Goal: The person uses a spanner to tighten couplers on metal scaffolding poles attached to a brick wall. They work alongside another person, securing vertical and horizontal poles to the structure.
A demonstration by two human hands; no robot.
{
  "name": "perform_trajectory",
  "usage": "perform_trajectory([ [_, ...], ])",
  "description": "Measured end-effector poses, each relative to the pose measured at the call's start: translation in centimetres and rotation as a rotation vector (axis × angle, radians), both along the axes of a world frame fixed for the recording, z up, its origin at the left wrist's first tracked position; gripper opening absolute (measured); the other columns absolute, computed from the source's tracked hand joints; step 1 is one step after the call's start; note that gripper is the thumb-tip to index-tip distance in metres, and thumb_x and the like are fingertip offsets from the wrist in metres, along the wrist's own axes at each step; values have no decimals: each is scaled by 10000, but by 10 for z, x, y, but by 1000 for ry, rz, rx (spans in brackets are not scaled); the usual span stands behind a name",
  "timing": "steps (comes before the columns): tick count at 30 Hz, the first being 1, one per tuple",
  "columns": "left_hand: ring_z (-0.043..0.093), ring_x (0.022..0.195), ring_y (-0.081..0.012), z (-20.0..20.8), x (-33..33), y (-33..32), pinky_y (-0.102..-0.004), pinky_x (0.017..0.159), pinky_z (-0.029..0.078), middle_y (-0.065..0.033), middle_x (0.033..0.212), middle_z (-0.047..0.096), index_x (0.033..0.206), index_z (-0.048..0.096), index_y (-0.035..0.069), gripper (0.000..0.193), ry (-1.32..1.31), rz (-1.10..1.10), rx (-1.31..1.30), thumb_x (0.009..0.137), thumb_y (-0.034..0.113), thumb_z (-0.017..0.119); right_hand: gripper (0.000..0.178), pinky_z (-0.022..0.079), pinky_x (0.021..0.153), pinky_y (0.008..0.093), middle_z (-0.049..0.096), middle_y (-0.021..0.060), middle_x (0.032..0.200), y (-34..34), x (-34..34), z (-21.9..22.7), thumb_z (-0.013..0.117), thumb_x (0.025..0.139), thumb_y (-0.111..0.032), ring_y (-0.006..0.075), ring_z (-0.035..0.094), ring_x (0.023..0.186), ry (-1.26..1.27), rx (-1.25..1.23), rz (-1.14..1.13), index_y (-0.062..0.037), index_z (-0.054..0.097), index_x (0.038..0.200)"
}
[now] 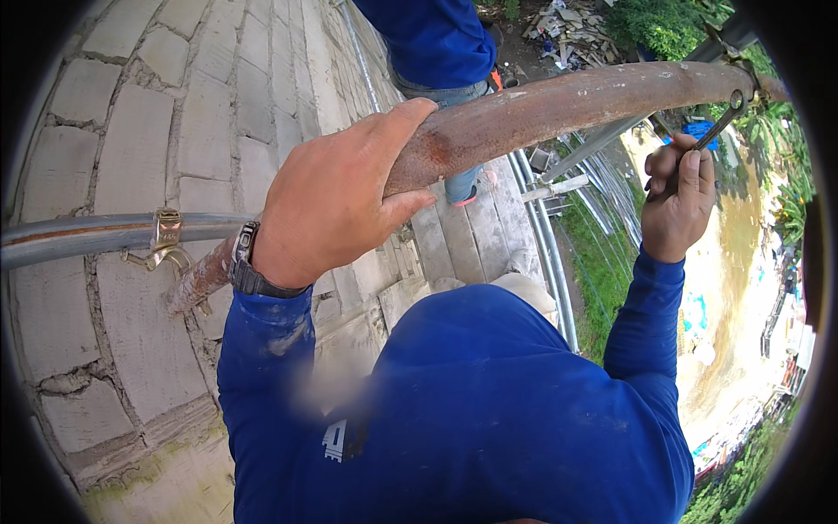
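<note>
A rusty brown scaffold pipe (pixel 567 100) runs across in front of me at chest height, bending with the lens. My left hand (pixel 336 188) is closed over it, thumb below and fingers over the top. In my right hand (pixel 679 192), fingers closed, is a metal wrench (pixel 722 124) pointing up and to the right. Its ring end is by the pipe's far right part, just below a coupler (pixel 740 59) that joins the rusty pipe to a grey one. Whether the ring sits on a nut, I cannot tell.
A block wall (pixel 140 131) rises on the left, with a grey pipe (pixel 78 236) and a brass-coloured clamp (pixel 168 234) before it. Another person in a blue sleeve (pixel 436 39) stands ahead on planks (pixel 463 240). To the right the ground drops far below.
</note>
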State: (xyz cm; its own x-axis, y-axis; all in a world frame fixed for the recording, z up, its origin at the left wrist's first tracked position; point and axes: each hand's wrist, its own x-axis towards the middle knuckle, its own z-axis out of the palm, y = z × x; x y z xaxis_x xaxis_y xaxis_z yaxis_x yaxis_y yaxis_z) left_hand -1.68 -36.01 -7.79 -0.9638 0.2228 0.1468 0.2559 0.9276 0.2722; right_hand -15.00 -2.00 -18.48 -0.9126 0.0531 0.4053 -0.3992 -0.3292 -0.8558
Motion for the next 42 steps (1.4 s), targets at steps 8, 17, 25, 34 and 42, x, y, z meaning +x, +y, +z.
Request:
perform_trajectory([
  [8,666,1139,-392,1,4,0,-454,938,548,-184,1354,646,1498,481,122,761,-50,46,-13,832,260,822,278,410,675,267,548,32,795,-7,1,6,481,1116,-209,101,426,653,9,17,18,18,627,1182],
  [17,647,1158,-370,21,58,-51,-447,944,542,-169,1354,632,1470,517,136,752,-172,164,-101,795,200,843,329,416,767,313,540,73,828,-4,-15,24,484,1107,-216,165,483,774,241,110,0,59,624,1220],
  [25,697,982,-367,-10,84,-67,-460,852,553,-135,1128,717,1316,614,128,599,22,264,-113,772,203,853,347,468,822,287,666,158,1048,-9,-39,40,531,1083,-152,183,583,898,293,291,19,133,618,1262],
  [34,706,913,-351,-15,86,-68,-465,781,546,-110,1020,724,1266,623,144,580,86,297,-130,737,214,850,309,502,847,287,674,151,1068,12,-56,48,522,1091,-142,180,614,925,280,387,116,107,624,1242],
  [42,709,845,-326,-23,88,-71,-452,713,544,-86,944,712,1211,623,157,544,148,289,-164,727,232,860,344,419,723,259,635,101,950,-22,-30,54,494,1103,-202,136,538,801,310,433,-74,87,625,1237],
])
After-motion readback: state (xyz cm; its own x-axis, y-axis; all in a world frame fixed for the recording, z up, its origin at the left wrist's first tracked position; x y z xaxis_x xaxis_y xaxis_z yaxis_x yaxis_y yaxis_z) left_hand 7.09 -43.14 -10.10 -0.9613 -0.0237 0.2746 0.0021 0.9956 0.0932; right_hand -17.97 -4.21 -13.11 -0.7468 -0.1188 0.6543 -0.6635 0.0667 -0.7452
